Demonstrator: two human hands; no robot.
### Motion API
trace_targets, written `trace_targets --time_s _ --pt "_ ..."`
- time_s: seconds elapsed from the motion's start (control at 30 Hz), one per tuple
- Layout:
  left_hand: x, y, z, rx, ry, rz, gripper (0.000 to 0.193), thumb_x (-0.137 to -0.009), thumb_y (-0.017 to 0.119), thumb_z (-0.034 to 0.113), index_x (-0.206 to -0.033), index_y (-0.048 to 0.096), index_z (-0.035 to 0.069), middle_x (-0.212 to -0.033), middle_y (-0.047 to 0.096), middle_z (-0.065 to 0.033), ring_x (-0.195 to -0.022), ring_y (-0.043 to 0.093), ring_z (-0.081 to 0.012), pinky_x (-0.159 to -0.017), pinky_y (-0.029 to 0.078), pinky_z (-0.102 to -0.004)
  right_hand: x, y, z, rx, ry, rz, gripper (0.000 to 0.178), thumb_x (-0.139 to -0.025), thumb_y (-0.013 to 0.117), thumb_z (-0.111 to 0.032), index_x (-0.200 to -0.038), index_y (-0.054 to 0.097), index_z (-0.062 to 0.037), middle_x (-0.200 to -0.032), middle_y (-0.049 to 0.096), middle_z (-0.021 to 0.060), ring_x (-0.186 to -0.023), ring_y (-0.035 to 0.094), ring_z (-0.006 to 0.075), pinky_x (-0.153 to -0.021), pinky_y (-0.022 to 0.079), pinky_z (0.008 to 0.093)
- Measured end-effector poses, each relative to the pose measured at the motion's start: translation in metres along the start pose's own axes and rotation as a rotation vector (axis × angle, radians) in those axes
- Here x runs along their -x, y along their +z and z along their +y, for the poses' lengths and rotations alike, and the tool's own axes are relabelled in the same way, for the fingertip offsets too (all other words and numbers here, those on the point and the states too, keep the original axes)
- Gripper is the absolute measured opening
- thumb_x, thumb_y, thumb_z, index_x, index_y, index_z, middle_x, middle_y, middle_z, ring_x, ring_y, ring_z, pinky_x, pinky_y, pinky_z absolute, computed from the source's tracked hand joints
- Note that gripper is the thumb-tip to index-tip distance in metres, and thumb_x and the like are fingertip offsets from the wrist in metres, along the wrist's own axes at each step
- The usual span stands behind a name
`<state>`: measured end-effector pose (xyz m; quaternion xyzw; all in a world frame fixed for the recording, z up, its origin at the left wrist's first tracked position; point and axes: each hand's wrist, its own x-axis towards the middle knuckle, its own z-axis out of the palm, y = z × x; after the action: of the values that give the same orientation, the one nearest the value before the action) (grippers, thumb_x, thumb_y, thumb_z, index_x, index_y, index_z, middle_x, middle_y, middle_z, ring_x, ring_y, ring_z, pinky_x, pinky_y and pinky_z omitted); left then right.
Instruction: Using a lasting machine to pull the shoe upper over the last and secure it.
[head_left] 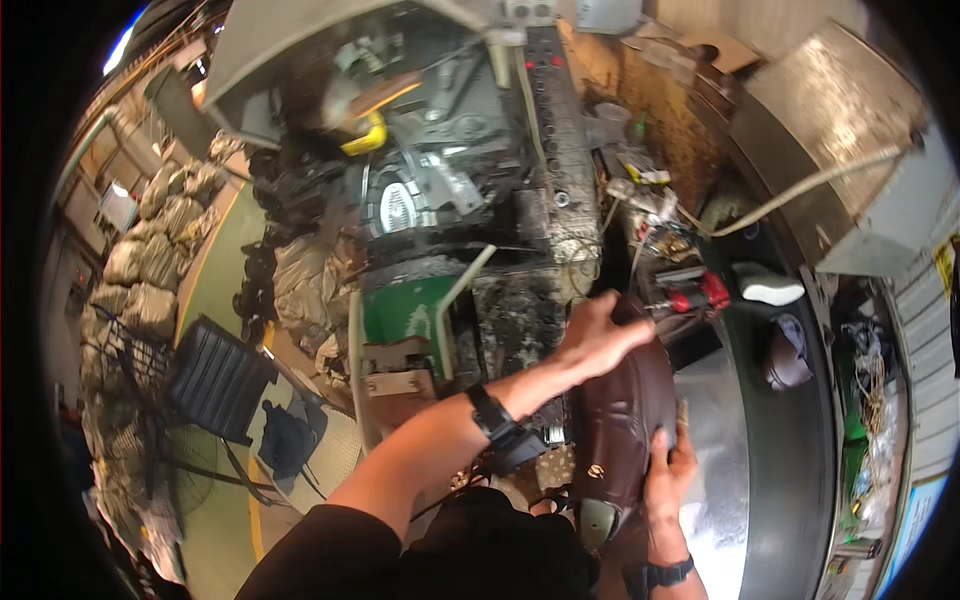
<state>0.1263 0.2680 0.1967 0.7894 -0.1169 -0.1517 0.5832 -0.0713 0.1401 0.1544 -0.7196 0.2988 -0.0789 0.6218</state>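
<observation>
A long dark-brown leather shoe upper [628, 400] with a small gold mark lies in front of me, seemingly stretched over a last. A grey-green piece [597, 522] shows at its near end. My left hand [602, 338] reaches across from the left and grips the upper's far end, its fingers bent over the edge. My right hand [668, 475] holds the near right side, thumb against the leather; its other fingers are partly hidden. A pale strip stands out by the right fingers, too little seen to name.
A machine [440, 180] with a clear cover stands ahead. Beyond the upper lies a red-and-black tool [700, 292]. On the right, a dark belt [790, 450] carries a white sole [770, 284] and a shoe upper [787, 352]. A black chair [218, 378] and stacked sacks [150, 240] are at left.
</observation>
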Motion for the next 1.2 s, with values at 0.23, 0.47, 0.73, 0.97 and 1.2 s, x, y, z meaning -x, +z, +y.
trace_targets --time_s 0.23,0.47,0.73,0.97,1.2 --pt "0.017 -0.226 -0.027 0.832 -0.175 0.165 0.052 -0.106 0.046 0.047 -0.118 0.067 0.000 -0.113 0.071 -0.0148 -0.100 0.069 -0.0218 -0.088 0.055 -0.0365 -0.024 0.185 -0.046 -0.416 -0.281 -0.353 0.029 -0.100 0.070 -0.019 -0.113 0.067 0.0065 -0.099 0.070 -0.0005 -0.088 0.056 0.0048 -0.077 0.047 0.0215" --pt "0.081 -0.307 -0.080 0.977 -0.103 0.321 0.055 -0.106 0.045 0.050 -0.128 0.062 0.002 -0.123 0.068 -0.0121 -0.109 0.066 -0.0233 -0.098 0.052 -0.0392 -0.036 0.303 -0.103 -0.536 0.014 -0.547 0.025 -0.101 0.066 -0.015 -0.119 0.067 0.0012 -0.094 0.073 0.0033 -0.077 0.063 0.0069 -0.067 0.051 0.0222" --pt "0.072 -0.319 -0.101 1.135 -0.236 0.465 0.041 -0.102 0.057 0.041 -0.121 0.065 0.006 -0.114 0.072 -0.0111 -0.099 0.070 -0.0243 -0.089 0.055 -0.0390 -0.075 0.379 -0.107 -0.704 0.100 -0.612 0.040 -0.099 0.066 -0.007 -0.137 0.056 -0.0006 -0.107 0.072 0.0091 -0.088 0.070 0.0142 -0.074 0.059 0.0272" --pt "0.030 -0.338 -0.127 1.162 -0.319 0.557 0.030 -0.100 0.064 0.026 -0.111 0.070 -0.001 -0.104 0.072 -0.0095 -0.085 0.068 -0.0156 -0.072 0.055 -0.0301 -0.104 0.421 -0.106 -0.888 0.297 -0.552 0.049 -0.098 0.066 -0.006 -0.144 0.048 -0.0053 -0.114 0.070 0.0150 -0.090 0.072 0.0193 -0.077 0.062 0.0327" --pt "0.016 -0.338 -0.143 1.319 -0.321 0.544 0.030 -0.099 0.063 0.021 -0.111 0.070 -0.006 -0.108 0.072 -0.0145 -0.092 0.069 -0.0220 -0.085 0.055 -0.0341 -0.102 0.429 -0.088 -0.758 0.138 -0.453 0.044 -0.100 0.063 -0.006 -0.142 0.049 -0.0036 -0.116 0.070 0.0162 -0.094 0.073 0.0213 -0.081 0.063 0.0341"
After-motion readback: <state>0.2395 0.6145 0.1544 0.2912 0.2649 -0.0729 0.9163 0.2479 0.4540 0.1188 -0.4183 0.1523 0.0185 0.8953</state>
